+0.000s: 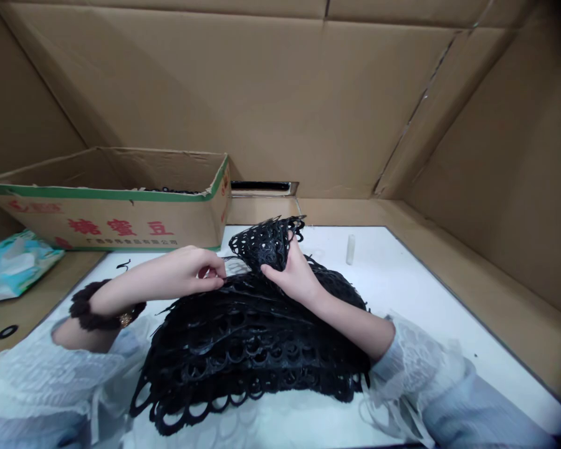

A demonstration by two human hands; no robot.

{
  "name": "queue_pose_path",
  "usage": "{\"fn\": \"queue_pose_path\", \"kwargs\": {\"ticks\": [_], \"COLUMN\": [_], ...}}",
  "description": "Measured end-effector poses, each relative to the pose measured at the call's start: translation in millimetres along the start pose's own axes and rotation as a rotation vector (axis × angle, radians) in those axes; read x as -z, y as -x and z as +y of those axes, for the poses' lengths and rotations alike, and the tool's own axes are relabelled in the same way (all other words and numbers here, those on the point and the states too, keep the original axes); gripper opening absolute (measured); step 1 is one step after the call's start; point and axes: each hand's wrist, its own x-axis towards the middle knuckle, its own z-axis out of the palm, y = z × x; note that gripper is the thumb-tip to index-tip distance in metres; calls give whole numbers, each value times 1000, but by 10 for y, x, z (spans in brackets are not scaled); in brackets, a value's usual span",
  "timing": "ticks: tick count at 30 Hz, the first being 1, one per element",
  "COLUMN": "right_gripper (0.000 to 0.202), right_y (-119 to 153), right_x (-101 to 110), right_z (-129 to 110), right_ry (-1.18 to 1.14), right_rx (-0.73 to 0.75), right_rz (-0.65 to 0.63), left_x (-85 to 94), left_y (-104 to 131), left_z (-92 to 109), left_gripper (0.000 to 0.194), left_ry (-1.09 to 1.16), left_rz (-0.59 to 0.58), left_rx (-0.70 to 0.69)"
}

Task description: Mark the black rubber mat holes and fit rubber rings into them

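Note:
A large heap of black sheeting punched with round holes [262, 337] lies in front of me on the white tabletop. My right hand [295, 269] is closed around a gathered, bunched piece of the same perforated black sheet [259, 244], which stands up above the heap's far edge. My left hand [206, 272] is at the heap's upper left edge, thumb and fingers pinched together. Thin black strands show by its fingertips, but what it grips is too small to make out. A dark fluffy hair tie [90, 307] circles my left wrist.
An open cardboard box [121, 218] with black pieces inside stands at the back left. Beside it lies a blue-green tissue pack [16, 262], with a black ring [7, 332] nearer me. A small translucent stick [350, 249] rests at right. Cardboard walls [243, 93] enclose the table [430, 330].

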Motion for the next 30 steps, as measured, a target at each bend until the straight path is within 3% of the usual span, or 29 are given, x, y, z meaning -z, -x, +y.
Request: {"fn": "queue_pose_path", "kwargs": {"ticks": [3,5,9,13,16,19,22,27,30], "right_gripper": [71,70,70,74,62,62,64,65,67], "right_y": [4,7,10,11,6,-2,-6,-3,-3], "right_x": [-1,-5,-23,-39,-28,-4,12,12,4], "right_z": [-11,-22,-48,-75,-80,-57,-24,-9,-15], "right_ry": [-8,-22,-48,-11,-19,-32,-30,-28,-42], "right_rx": [0,-4,-45,-42,-6,-37,-72,-93,-91], "right_rz": [-10,-25,-108,-138,-99,-80,-83,-90,-94], "left_x": [-29,-59,-160,-244,-205,-110,-49,-53,-70], "left_y": [-47,-72,-87,-78,-29,55,119,117,81], "left_z": [-14,-14,40,117,147,113,22,-18,57], "left_gripper": [21,24,26,28,29,38,22,20,26], "left_ry": [93,98,-103,-328,-304,-211,-273,-331,-428], "left_rz": [30,125,453,583,522,289,108,62,139], "left_rx": [65,107,153,73,18,-21,-39,-67,-36]}}
